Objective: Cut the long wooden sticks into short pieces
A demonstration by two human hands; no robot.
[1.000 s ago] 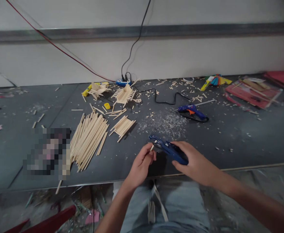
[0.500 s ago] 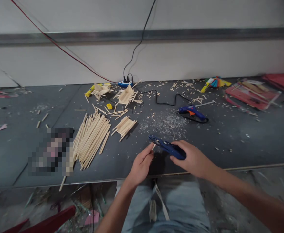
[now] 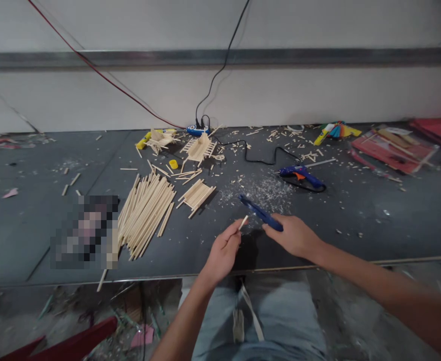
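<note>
My left hand (image 3: 223, 251) pinches a short wooden stick (image 3: 243, 222) near the front edge of the dark table (image 3: 374, 210). My right hand (image 3: 294, 235) grips a blue cutter (image 3: 260, 213) by its handles, its tip pointing up and left, a little beyond the stick's end. A pile of long wooden sticks (image 3: 145, 213) lies to the left of my hands. A small flat raft of glued sticks (image 3: 197, 193) rests beside the pile.
A blue glue gun (image 3: 301, 174) with a black cord lies behind my right hand. Small stick models (image 3: 199, 147), a yellow cap (image 3: 173, 164), a power strip (image 3: 197, 130) and wood chips sit farther back. Red sheets (image 3: 393, 145) lie at right.
My right hand has carried the cutter away from the stick, up and to the right. My left hand keeps its pinch on the stick, which now shows free of the blades.
</note>
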